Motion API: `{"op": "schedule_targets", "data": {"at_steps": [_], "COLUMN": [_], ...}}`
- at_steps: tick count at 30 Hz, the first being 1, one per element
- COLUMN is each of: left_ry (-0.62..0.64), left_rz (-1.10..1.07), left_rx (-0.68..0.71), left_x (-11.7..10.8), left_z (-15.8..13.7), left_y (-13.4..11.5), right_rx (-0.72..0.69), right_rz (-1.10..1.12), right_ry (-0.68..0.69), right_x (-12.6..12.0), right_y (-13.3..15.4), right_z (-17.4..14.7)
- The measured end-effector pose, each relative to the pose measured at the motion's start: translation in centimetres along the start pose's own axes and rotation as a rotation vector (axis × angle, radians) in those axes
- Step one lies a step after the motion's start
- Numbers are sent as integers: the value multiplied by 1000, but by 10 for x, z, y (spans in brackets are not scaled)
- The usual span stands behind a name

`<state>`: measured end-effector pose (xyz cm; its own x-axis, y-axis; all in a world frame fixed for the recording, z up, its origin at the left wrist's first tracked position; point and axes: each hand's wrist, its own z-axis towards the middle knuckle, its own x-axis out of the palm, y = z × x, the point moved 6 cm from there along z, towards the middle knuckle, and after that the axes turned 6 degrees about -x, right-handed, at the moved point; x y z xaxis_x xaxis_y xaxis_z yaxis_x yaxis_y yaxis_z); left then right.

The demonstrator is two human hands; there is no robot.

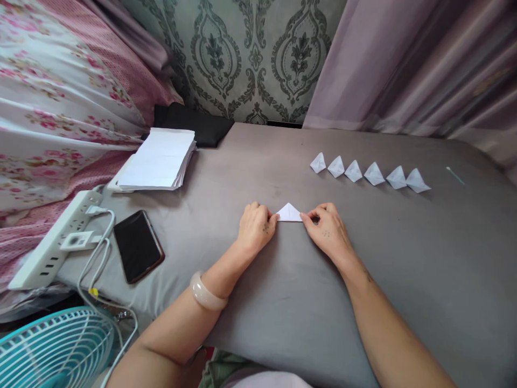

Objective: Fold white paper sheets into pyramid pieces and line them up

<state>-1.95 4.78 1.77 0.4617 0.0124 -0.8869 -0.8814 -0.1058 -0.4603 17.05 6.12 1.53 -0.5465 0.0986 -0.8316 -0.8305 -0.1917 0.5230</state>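
Observation:
A small white paper folded into a triangle [289, 213] lies at the middle of the grey cloth surface, its point facing away from me. My left hand [257, 225] pinches its left corner between thumb and fingers. At the right corner, my right hand [326, 227] has the same kind of pinch, thumb on the paper's edge. Beyond my right hand stands a row of several folded white paper boats [374, 174], running from the middle out to the right.
At the back left sits a stack of white paper [157, 160], by a black folder-like item [197, 125]. A phone [138, 246], a white power strip [56, 240] with cables and a turquoise fan [60, 347] are on my left. A cotton swab [455, 175] lies far right.

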Motion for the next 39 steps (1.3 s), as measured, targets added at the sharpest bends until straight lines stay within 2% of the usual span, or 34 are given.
{"op": "schedule_targets", "data": {"at_steps": [4,9,12,17,20,22,24,26,28,31,36,37,39], "left_ry": [-10,-89,-65,-20,-58,-89,-73,-2,64,90,106,107,110], "left_rz": [56,151,195,164,132,101,80,85,95,61,-2,-6,-7], "left_rx": [20,73,65,61,97,169,299,436,509,513,482,474,461], "left_x": [0,1,3,1,-1,-2,0,6,12,14,15,15,16], "left_z": [-1,-1,0,-2,-2,-2,-2,-3,-2,1,5,5,6], "left_y": [-2,-6,-7,-5,-5,-8,-15,-21,-24,-21,-17,-17,-17], "right_rx": [-17,0,20,5,12,36,58,58,40,17,179,150,-10], "right_rz": [-4,-8,-3,33,48,49,51,62,77,130,424,442,377], "right_ry": [-12,-19,-5,10,25,18,-1,-16,-26,-68,-253,-280,-291], "right_x": [1,1,2,1,0,-1,-3,-4,-5,-6,-11,-12,-15], "right_y": [0,-1,-1,-3,-7,-11,-14,-16,-17,-20,-32,-26,-4], "right_z": [0,0,1,2,3,5,6,6,5,4,-6,-8,-14]}}
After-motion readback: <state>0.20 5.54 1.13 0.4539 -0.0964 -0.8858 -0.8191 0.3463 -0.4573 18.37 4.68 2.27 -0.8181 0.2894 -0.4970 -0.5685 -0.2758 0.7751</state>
